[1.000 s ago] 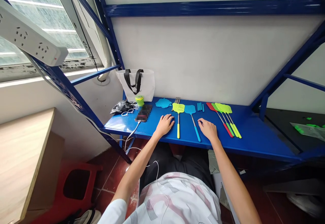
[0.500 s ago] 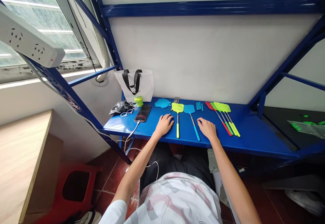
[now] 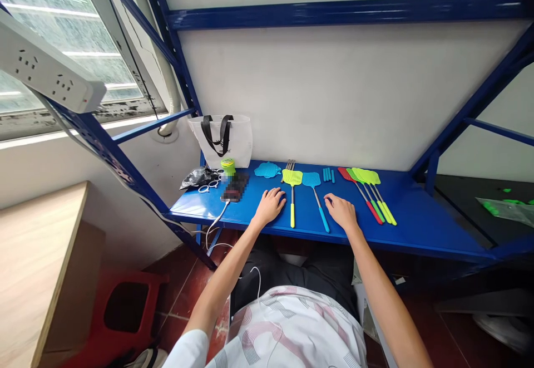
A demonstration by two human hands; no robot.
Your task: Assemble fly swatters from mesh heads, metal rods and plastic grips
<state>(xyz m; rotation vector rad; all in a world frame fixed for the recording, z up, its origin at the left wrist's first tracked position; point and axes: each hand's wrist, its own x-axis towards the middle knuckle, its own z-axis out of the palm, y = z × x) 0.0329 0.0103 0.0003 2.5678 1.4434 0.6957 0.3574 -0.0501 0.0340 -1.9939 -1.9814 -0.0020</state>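
Observation:
My left hand (image 3: 270,205) lies palm down on the blue tabletop (image 3: 421,217), fingers stretched out, holding nothing. Just right of it is a yellow-green fly swatter (image 3: 292,195) with a metal shaft. A blue fly swatter (image 3: 317,201) lies slanted beside that one, close to my right hand (image 3: 341,211). That hand also rests on the table with its fingers loosely extended and nothing in it. Further right, a red swatter (image 3: 367,201), a green swatter (image 3: 371,194) and yellow-green swatters (image 3: 380,198) lie fanned together, their heads overlapping.
Behind lie blue swatter heads (image 3: 267,170), metal rods (image 3: 291,164) and several short blue handles (image 3: 329,175). At left are a white tote bag (image 3: 237,140), a green tub (image 3: 227,167), a blurred phone (image 3: 236,187) on a white cable, scissors (image 3: 204,188) and a black plastic bag (image 3: 196,177).
The camera view has shifted very slightly. Both hands and the swatters stay where they were on the table.

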